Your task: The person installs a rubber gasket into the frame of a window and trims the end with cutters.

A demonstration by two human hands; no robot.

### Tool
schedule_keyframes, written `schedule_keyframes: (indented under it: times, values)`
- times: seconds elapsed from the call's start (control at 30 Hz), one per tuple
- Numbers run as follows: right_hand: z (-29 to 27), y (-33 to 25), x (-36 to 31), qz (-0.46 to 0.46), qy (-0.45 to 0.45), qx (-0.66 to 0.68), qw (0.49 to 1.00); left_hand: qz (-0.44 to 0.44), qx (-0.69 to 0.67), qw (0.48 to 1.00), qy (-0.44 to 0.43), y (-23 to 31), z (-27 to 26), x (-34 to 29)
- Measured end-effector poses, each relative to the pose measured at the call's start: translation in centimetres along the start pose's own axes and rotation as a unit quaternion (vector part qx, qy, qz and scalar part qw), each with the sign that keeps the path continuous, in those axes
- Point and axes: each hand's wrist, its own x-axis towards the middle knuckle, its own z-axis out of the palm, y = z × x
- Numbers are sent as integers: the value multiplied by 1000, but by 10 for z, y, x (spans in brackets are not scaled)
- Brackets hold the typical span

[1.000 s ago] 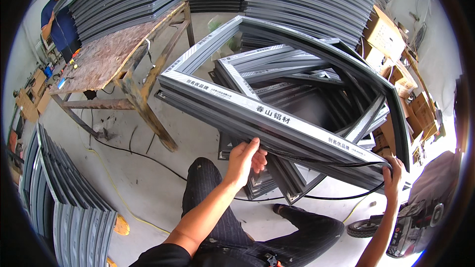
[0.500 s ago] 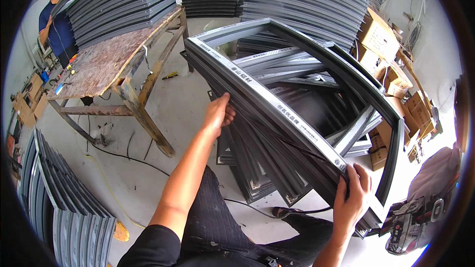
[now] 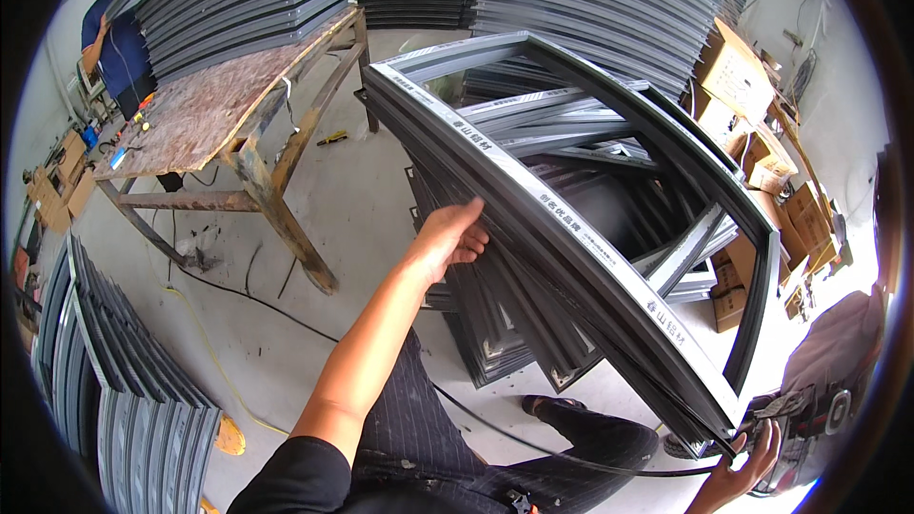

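Left hand [image 3: 451, 236]: half-open, thumb at grey frame [image 3: 518, 174]
Right hand [image 3: 750, 463]: beside frame's near corner; hold on black strip [image 3: 590, 468] unclear

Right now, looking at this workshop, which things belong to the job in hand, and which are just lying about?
Likely in the job:
top frame, left hand at its near side
black cord, running to the right hand
frames beneath

Probably just lying about:
boxes
yellow tool on the floor
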Motion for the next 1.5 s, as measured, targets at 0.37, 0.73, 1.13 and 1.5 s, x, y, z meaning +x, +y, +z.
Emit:
schedule_keyframes:
  times: [0.37,0.73,1.13,1.5]
  values:
    - [23,19,-26,29,-95,87,991,18,59,997,-42,-21,15,-11]
    - [11,-3,29,-117,-214,217,945,20,54,997,-50,-32,40,-40]
    - [37,-30,37,-44,-406,354,841,47,22,999,14,-25,34,-19]
    - [-53,-116,54,-120,-389,346,846,12,67,998,-14,4,-1,13]
